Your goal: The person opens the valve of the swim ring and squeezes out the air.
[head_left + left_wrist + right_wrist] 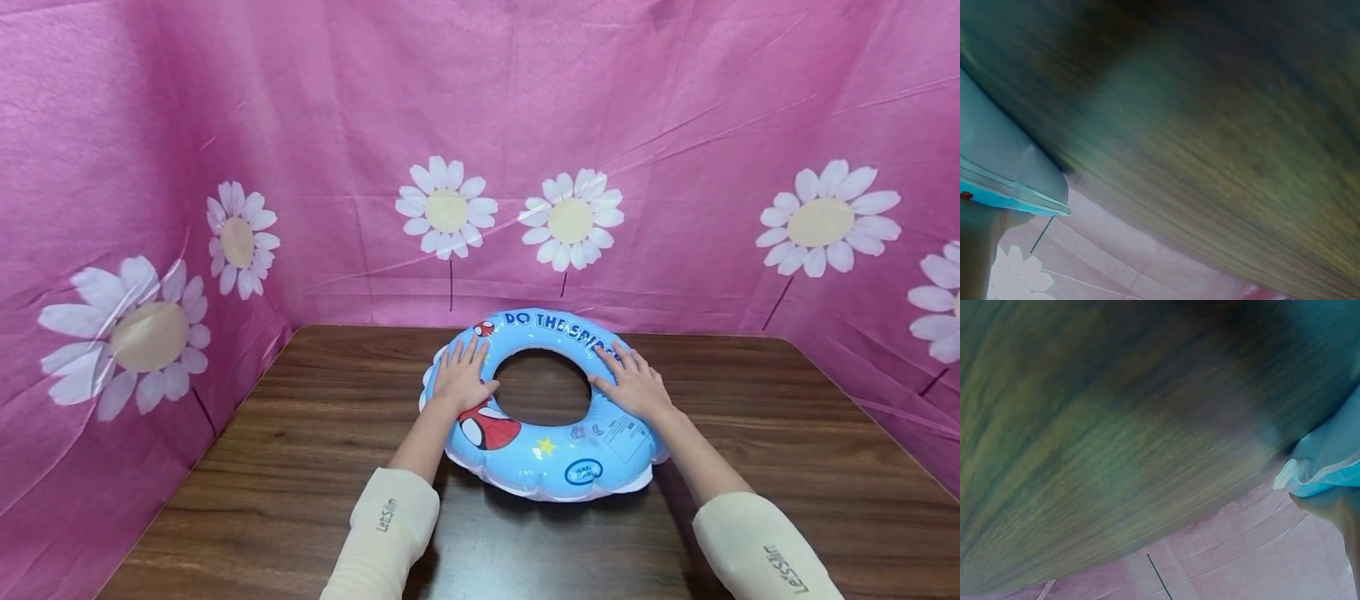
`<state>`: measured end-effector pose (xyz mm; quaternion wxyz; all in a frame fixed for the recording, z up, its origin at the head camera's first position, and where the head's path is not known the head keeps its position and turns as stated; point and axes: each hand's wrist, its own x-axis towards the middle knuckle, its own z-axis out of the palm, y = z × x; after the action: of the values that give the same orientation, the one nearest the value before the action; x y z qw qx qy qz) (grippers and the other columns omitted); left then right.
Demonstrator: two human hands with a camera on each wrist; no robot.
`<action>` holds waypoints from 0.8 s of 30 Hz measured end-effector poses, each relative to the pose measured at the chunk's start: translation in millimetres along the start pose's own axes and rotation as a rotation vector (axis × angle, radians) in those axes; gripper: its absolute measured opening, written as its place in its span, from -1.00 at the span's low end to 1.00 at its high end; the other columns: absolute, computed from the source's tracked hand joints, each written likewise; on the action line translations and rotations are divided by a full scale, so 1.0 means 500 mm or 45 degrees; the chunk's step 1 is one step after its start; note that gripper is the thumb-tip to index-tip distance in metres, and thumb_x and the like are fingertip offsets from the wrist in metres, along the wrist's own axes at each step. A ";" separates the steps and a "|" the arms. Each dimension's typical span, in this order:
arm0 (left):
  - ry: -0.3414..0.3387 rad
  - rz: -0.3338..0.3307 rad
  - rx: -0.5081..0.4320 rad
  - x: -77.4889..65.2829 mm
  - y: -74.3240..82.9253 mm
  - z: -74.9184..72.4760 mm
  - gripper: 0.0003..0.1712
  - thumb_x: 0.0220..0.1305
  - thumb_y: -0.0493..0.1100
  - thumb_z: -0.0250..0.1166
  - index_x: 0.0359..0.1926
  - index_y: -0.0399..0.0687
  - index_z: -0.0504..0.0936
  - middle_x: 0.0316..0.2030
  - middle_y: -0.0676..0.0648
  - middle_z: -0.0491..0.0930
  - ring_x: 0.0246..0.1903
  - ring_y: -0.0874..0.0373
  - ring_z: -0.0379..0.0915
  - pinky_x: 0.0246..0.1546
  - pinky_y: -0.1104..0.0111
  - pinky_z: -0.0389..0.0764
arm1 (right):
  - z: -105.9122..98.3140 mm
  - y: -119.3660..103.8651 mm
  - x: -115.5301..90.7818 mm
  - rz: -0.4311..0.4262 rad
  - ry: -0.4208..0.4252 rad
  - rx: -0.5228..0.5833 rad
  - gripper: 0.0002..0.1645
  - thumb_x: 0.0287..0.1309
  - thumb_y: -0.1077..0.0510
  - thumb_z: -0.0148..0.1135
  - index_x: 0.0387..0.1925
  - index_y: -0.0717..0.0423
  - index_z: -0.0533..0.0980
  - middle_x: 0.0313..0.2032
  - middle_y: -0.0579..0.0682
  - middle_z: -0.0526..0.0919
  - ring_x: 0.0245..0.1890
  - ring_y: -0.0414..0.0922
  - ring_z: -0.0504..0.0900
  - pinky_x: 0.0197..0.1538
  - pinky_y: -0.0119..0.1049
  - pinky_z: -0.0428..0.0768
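Left hand (461, 379) and right hand (636, 387): fingers spread, palms down on opposite sides of the light-blue, printed, inflated plastic swim ring (525, 461). No pinch seen; thumbs laid toward the hole. Step in hand, as judged: ring being pressed or steadied from above. For a lift, the outer rim would need to be gripped from both sides; for a slide, even pressure should do. Ring is located around mid-width of the dark-brown wood-grain table (322, 442), toward the back. Table's back edge is hidden behind the ring; overhang can't be told. Bare wood is seen left, right and nearside. Rearward travel limited by the pink, daisy-printed fabric backdrop (510, 100).
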<state>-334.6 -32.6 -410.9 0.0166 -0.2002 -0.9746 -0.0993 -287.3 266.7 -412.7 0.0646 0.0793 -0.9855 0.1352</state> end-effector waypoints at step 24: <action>0.007 -0.007 -0.021 -0.002 0.003 0.002 -0.15 0.28 0.20 0.01 0.44 0.04 -0.11 0.42 -0.03 -0.24 0.36 -0.03 -0.37 0.28 0.08 -0.32 | 0.002 0.001 0.000 0.003 -0.008 -0.008 -0.17 0.25 -0.30 -0.17 0.39 0.05 0.02 0.35 0.28 -0.10 0.28 0.36 -0.16 0.12 0.38 -0.06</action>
<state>-333.2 -31.5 -411.5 0.0175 -0.1971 -0.9742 -0.1080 -287.4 267.0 -413.8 0.0616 0.0784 -0.9862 0.1318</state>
